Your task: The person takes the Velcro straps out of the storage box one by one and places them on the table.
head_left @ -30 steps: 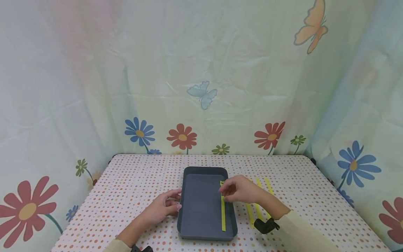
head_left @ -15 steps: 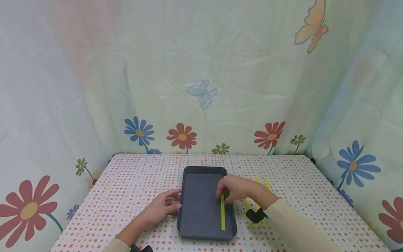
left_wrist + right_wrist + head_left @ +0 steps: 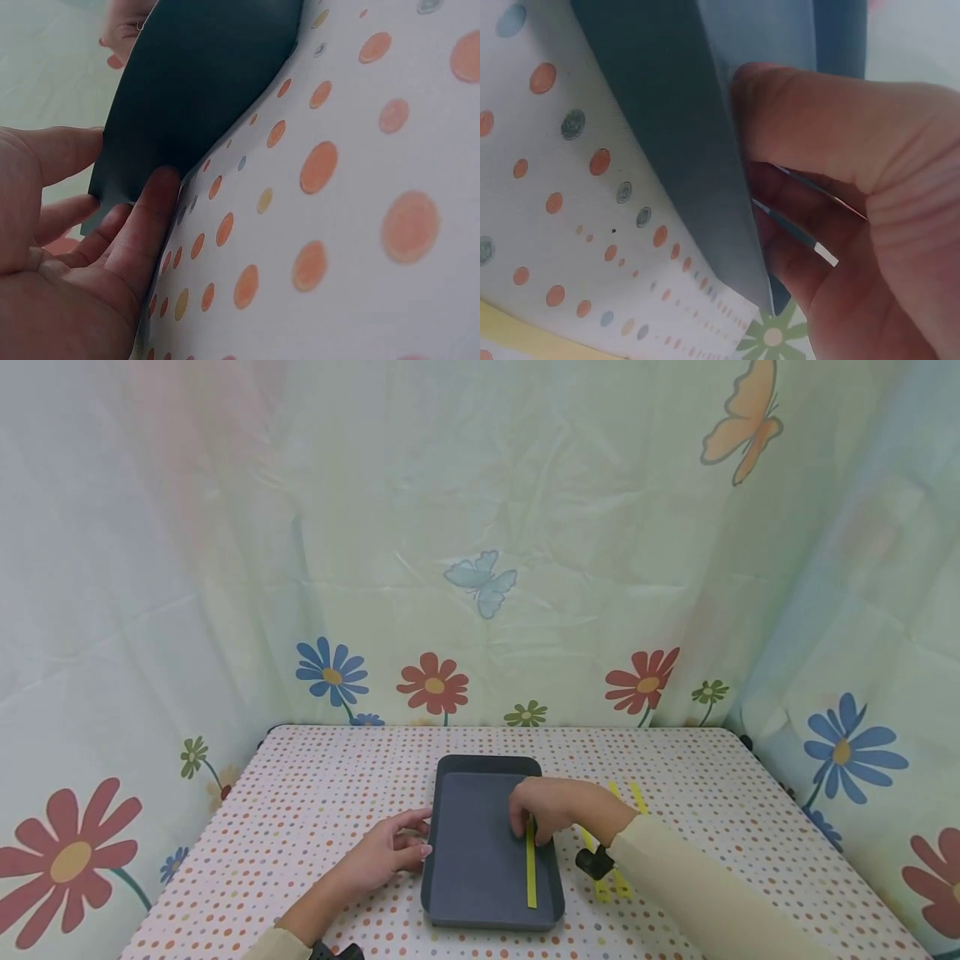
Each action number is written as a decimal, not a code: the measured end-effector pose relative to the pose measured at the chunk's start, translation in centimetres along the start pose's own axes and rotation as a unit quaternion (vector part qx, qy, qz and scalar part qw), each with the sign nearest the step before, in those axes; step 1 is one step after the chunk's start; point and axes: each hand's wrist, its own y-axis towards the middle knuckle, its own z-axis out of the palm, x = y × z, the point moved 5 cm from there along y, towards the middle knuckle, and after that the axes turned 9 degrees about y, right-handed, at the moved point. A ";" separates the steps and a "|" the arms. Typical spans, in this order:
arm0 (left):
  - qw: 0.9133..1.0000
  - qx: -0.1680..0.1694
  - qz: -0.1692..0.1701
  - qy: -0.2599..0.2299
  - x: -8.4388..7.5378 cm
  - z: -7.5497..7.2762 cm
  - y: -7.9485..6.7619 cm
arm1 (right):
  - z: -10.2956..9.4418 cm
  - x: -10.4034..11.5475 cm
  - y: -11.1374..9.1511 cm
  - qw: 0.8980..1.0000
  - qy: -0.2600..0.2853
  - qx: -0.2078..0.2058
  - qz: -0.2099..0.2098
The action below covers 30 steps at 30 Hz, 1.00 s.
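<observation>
A dark grey baking tray (image 3: 480, 852) lies lengthwise on the dotted tabletop. Along the right side of its floor runs a narrow yellow strip (image 3: 531, 872); the far part is hidden under my right hand (image 3: 551, 806). Thumb and curled fingers of that hand come down on either side of the strip, close to it. In the right wrist view the tray's wall (image 3: 667, 127) hides the fingertips. My left hand (image 3: 382, 856) touches the outside of the tray's left wall with loosely bent fingers, and in the left wrist view these fingertips rest against the wall (image 3: 195, 82).
Several more yellow strips (image 3: 638, 797) lie on the table to the right of the tray, partly covered by the right forearm and its black wrist mount (image 3: 595, 862). A flower-printed curtain (image 3: 480, 652) hangs behind and at both sides of the table.
My right hand has shifted slightly left over the tray, now hiding the strip's far end. The strip's near end, the tray and my left hand have stayed nearly in place.
</observation>
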 end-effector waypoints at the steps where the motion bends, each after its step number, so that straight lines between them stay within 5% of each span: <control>1: 1.000 0.000 0.000 0.000 0.0 0.0 0.0 | 0.1 0.0 0.1 1.000 -0.005 0.005 0.001; 30: 1.000 0.002 -0.002 0.005 0.0 0.0 0.1 | 0.1 -0.3 2.0 0.998 -0.046 0.030 0.043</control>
